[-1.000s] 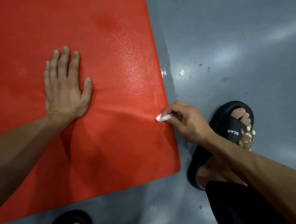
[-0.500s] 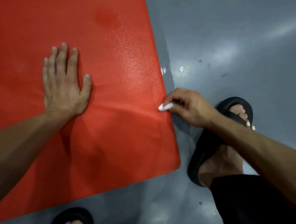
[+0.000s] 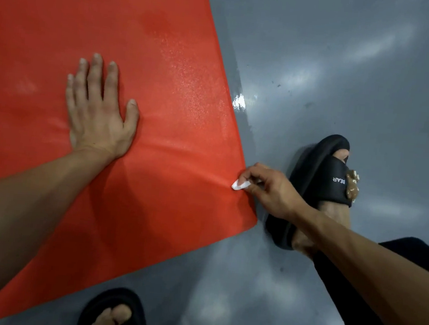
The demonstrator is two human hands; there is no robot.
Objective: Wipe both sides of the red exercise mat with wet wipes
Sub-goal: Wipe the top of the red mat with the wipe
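The red exercise mat [image 3: 179, 85] lies flat on the grey floor and fills the left and upper part of the view. My left hand [image 3: 100, 114] presses on it palm down, fingers straight and spread. My right hand [image 3: 268, 191] is at the mat's right edge near its lower right corner. Its fingers are curled and pinch a small folded white wet wipe [image 3: 240, 185] against that edge. A wet sheen shows on the mat above my right hand.
The glossy grey floor [image 3: 348, 70] surrounds the mat to the right and below. My right foot in a black slide sandal [image 3: 322, 178] stands just right of the mat's edge. Another black sandal [image 3: 115, 312] with toes shows at the bottom.
My right hand slid up along the mat's right edge with the wipe, then came back down toward the corner. My left hand stayed pressed on the mat.
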